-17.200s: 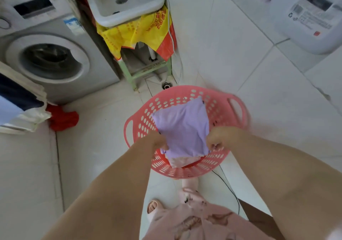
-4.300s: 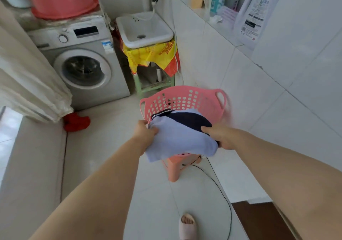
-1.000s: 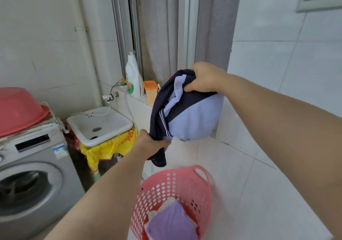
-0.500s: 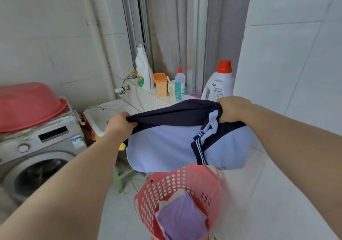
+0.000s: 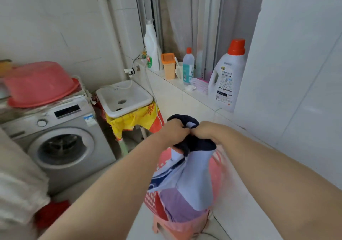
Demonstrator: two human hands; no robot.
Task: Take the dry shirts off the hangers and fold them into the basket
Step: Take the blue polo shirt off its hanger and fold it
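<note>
Both hands, left hand (image 5: 174, 131) and right hand (image 5: 205, 131), grip the shirt (image 5: 194, 169) pinched together above the basket (image 5: 215, 167). Folding seems half done; next it needs another fold, then lowering onto the purple garment (image 5: 177, 208).

The shirt (image 5: 192, 167) hides most of my pink basket (image 5: 215, 167), motion-blurred; the red cloth (image 5: 50, 213) on the floor smears shapeless.

1 view only, from head height, tilted forward and down along both forearms. The left hand (image 5: 174, 131) and right hand (image 5: 206, 131) sit close, mid-frame; the washing machine (image 5: 61, 143) lies lower left, the tiled ledge (image 5: 187, 91) farther ahead.
</note>
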